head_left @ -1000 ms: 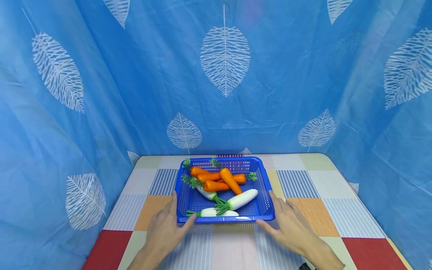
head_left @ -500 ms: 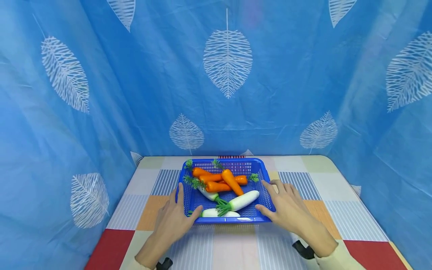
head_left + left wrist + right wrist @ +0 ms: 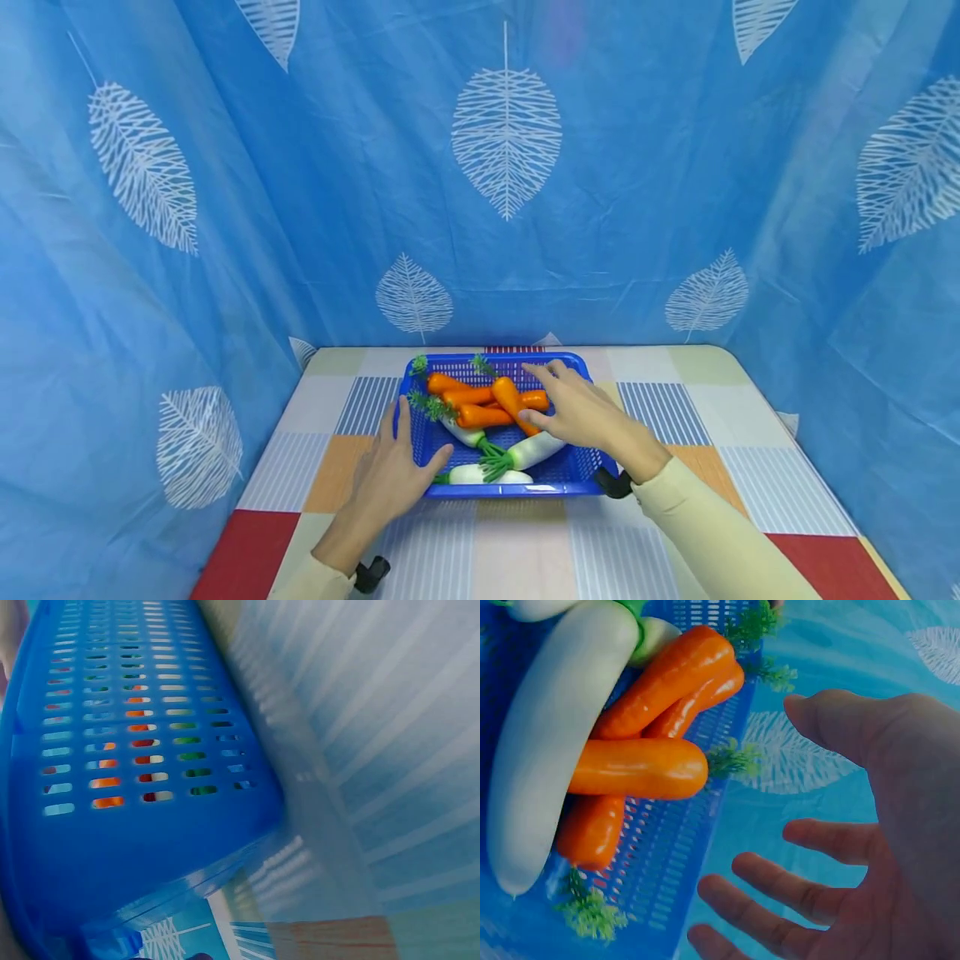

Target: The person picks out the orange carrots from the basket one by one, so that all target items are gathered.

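Tbl [image 3: 517,550]: R hand [image 3: 576,408] over veg bskt [image 3: 517,491]

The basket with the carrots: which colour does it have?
The basket is plain blue, best seen in the left wrist view.

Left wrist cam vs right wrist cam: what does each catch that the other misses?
Only left wrist: the outer face of the slotted wall of the blue basket, plus the orange patch of tablecloth near the bottom edge.

Only right wrist: an open look into the basket, with a large white radish and carrots in full colour, and the right hand clearly seen, fingers apart, holding nothing.

Both: the basket, the leaf-print curtain, and orange inside the basket, though only glimpsed through slots from the left.
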Demonstrator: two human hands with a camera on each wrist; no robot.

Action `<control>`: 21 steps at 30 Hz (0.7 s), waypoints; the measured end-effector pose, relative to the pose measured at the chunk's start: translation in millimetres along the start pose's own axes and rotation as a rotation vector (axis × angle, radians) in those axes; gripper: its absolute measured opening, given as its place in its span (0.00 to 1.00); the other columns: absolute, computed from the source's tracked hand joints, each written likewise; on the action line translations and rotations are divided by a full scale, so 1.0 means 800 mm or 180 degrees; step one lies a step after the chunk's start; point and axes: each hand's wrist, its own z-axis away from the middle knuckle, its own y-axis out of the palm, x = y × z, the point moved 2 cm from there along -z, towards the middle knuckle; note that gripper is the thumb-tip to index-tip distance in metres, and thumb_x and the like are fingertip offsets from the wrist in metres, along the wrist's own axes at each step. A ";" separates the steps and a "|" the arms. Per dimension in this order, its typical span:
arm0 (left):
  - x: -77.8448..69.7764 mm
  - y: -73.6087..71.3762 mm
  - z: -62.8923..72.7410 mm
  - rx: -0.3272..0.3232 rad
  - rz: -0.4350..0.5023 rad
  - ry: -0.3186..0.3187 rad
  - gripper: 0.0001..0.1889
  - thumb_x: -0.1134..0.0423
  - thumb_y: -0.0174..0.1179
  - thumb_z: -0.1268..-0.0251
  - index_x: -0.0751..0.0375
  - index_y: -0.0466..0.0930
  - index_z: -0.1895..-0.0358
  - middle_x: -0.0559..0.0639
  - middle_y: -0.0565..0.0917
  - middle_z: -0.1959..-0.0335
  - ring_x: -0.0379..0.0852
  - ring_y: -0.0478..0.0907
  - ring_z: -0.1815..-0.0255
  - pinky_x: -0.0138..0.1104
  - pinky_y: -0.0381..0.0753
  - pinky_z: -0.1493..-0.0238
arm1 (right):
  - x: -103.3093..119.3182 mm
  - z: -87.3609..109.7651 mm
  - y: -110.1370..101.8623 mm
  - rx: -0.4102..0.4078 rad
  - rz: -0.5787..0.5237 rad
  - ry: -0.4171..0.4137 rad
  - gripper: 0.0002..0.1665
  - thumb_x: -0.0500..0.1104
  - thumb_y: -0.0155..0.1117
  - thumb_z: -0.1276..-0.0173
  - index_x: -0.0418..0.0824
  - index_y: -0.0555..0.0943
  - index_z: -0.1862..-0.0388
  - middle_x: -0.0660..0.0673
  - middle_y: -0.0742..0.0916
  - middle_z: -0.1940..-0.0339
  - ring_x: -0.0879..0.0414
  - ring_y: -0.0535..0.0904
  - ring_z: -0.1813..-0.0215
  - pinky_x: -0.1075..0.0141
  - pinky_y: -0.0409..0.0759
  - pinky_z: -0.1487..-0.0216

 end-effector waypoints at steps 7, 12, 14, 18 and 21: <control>0.004 0.003 -0.001 -0.0058 0.0038 0.0013 0.63 0.28 0.65 0.19 0.61 0.41 0.01 0.73 0.56 0.04 0.81 0.83 0.24 0.69 0.93 0.39 | 0.003 -0.047 0.019 0.0316 -0.0224 0.0047 0.49 0.57 0.79 0.18 0.44 0.71 0.07 0.31 0.83 0.25 0.48 0.85 0.55 0.47 0.93 0.49; 0.004 0.005 -0.003 -0.0098 0.0021 0.0032 0.62 0.28 0.66 0.19 0.60 0.43 0.01 0.74 0.58 0.04 0.80 0.84 0.27 0.68 0.93 0.39 | 0.000 -0.070 0.032 0.0445 -0.0263 0.0114 0.46 0.55 0.81 0.19 0.44 0.74 0.09 0.31 0.83 0.21 0.39 0.89 0.35 0.36 0.91 0.28; 0.005 0.007 -0.002 -0.0078 0.0024 0.0008 0.62 0.28 0.66 0.19 0.60 0.42 0.01 0.73 0.57 0.04 0.80 0.82 0.23 0.70 0.91 0.35 | -0.001 -0.076 0.037 0.0510 -0.0267 0.0164 0.44 0.54 0.81 0.19 0.43 0.76 0.11 0.32 0.83 0.19 0.37 0.88 0.29 0.34 0.88 0.23; 0.004 0.008 0.000 -0.0064 0.0034 0.0000 0.62 0.28 0.66 0.20 0.60 0.44 0.01 0.74 0.58 0.05 0.80 0.83 0.25 0.70 0.92 0.35 | -0.002 -0.087 0.046 0.0576 -0.0326 0.0239 0.40 0.50 0.81 0.19 0.43 0.78 0.15 0.34 0.86 0.23 0.40 0.88 0.32 0.35 0.88 0.24; 0.003 0.004 0.002 -0.0078 0.0049 0.0000 0.62 0.28 0.67 0.20 0.60 0.44 0.01 0.75 0.59 0.06 0.79 0.85 0.28 0.69 0.93 0.38 | -0.002 -0.094 0.052 0.0548 -0.0357 0.0231 0.37 0.48 0.82 0.20 0.42 0.78 0.18 0.36 0.88 0.29 0.45 0.87 0.41 0.41 0.91 0.29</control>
